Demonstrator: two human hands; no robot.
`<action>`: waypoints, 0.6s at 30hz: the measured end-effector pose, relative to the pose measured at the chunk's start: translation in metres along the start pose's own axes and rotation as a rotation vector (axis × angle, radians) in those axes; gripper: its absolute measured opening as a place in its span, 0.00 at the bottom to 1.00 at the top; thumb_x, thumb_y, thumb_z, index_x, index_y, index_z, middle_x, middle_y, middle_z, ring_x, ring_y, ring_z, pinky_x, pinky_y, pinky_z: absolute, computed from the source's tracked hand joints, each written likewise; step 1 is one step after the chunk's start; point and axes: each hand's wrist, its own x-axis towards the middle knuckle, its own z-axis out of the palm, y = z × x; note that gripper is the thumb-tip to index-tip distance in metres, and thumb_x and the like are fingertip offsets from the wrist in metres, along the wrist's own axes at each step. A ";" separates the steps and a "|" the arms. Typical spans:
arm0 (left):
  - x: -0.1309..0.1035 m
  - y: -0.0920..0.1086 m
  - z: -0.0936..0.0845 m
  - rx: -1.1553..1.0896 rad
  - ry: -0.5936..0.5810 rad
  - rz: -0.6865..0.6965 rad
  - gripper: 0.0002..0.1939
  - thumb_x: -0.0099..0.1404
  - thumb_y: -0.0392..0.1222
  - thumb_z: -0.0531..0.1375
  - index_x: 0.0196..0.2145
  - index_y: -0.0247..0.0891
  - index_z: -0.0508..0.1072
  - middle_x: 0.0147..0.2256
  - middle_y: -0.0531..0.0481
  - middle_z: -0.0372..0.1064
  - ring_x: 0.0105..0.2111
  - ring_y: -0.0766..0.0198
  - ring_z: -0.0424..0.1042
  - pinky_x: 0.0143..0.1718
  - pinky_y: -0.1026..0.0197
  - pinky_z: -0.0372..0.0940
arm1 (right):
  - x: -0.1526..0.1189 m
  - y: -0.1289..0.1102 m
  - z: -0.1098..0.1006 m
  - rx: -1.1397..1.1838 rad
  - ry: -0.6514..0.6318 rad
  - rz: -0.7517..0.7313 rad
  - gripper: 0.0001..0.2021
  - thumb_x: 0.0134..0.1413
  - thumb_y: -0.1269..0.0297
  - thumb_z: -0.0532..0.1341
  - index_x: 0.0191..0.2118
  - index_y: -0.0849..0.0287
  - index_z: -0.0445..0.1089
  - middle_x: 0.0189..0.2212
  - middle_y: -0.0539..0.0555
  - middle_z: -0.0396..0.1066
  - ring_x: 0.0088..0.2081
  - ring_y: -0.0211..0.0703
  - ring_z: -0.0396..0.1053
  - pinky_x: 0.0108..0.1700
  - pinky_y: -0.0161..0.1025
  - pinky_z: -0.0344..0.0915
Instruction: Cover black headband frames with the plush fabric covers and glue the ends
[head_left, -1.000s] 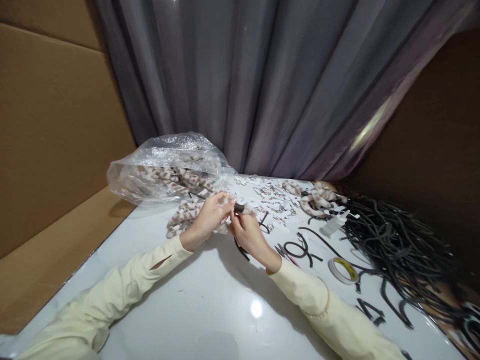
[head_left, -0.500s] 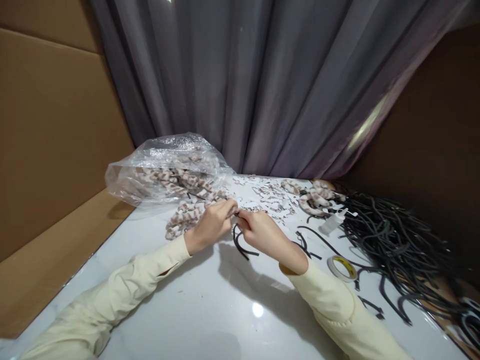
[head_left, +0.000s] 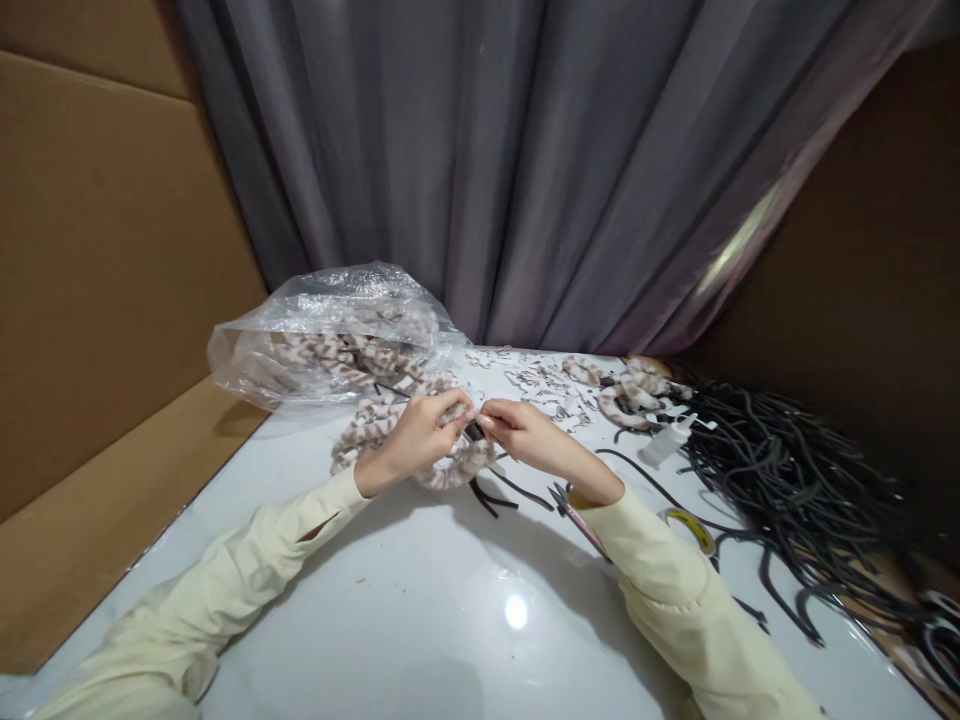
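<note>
My left hand (head_left: pixel 420 430) pinches a furry white-and-brown tube (head_left: pixel 457 470), whose curved body hangs below my fingers. At its join a short black piece (head_left: pixel 474 431) shows between my hands. My right hand (head_left: pixel 525 435) is closed at the same spot, thumb and fingertips together; its exact grip on the tube is partly hidden. More furry striped tubes (head_left: pixel 367 428) lie just beyond my left wrist. Under my right wrist are cut black cords (head_left: pixel 525 490) and a pointed metal tool (head_left: pixel 581 522), partly covered by the sleeve.
A clear plastic bag (head_left: pixel 337 310) of furry tubes stands back left. Paper scraps (head_left: pixel 551 385) are scattered at the back. On the right are furry rings (head_left: pixel 630 395), a white squeeze bottle (head_left: pixel 667 440), a tape roll (head_left: pixel 694 528) and a black cord heap (head_left: pixel 787 490). Cardboard walls (head_left: pixel 112 250) flank the table.
The furry tube's curved body now shows below my hands. My right hand has shifted slightly up and right, and the pointed tool has come into sight by my right sleeve.
</note>
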 end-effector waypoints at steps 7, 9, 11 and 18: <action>-0.001 0.006 -0.003 -0.058 -0.014 -0.017 0.10 0.64 0.45 0.52 0.34 0.39 0.69 0.28 0.53 0.70 0.25 0.67 0.65 0.26 0.68 0.57 | 0.006 0.008 0.002 0.548 -0.059 0.123 0.16 0.56 0.53 0.51 0.24 0.59 0.54 0.20 0.44 0.52 0.20 0.31 0.57 0.21 0.31 0.56; -0.002 0.007 -0.003 -0.042 -0.013 0.029 0.10 0.65 0.45 0.51 0.35 0.39 0.69 0.29 0.53 0.70 0.24 0.68 0.65 0.27 0.68 0.57 | 0.007 0.008 0.002 0.548 -0.031 0.137 0.17 0.54 0.51 0.52 0.25 0.59 0.56 0.20 0.44 0.53 0.19 0.30 0.55 0.20 0.30 0.54; -0.002 0.007 -0.003 -0.036 -0.008 0.079 0.09 0.65 0.44 0.52 0.36 0.38 0.69 0.30 0.52 0.71 0.24 0.68 0.65 0.28 0.68 0.57 | 0.007 0.006 0.001 0.526 -0.013 0.179 0.16 0.55 0.51 0.53 0.25 0.59 0.57 0.18 0.43 0.52 0.17 0.29 0.51 0.18 0.29 0.50; -0.008 0.008 -0.005 -0.030 -0.089 0.198 0.07 0.64 0.35 0.52 0.39 0.38 0.67 0.32 0.50 0.71 0.29 0.66 0.70 0.31 0.68 0.60 | 0.004 0.004 -0.005 0.562 -0.011 0.220 0.16 0.55 0.54 0.55 0.23 0.60 0.56 0.15 0.41 0.51 0.14 0.25 0.48 0.15 0.27 0.44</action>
